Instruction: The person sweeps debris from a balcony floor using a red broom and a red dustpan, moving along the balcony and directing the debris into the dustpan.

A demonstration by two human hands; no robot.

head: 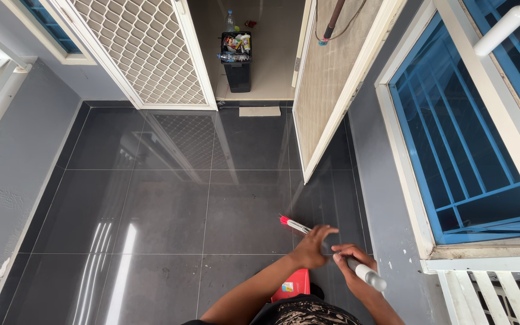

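Note:
Both my hands are on a long pole with a silver shaft (365, 274) and a red tip (284, 221) that points down toward the glossy dark tiled floor (170, 198). My left hand (315, 245) sits on the pole's middle with its fingers loosely curled over it. Further up the shaft, my right hand (351, 260) is wrapped around it. A red object (292, 283) shows below my arms, partly hidden by them.
A black bin (237, 60) full of bottles and rubbish stands in the open doorway ahead. A mesh screen door (145, 51) stands at the left and another open door (326, 84) at the right. A blue-framed barred window (464, 138) lines the right wall, and a grey wall (13, 162) the left.

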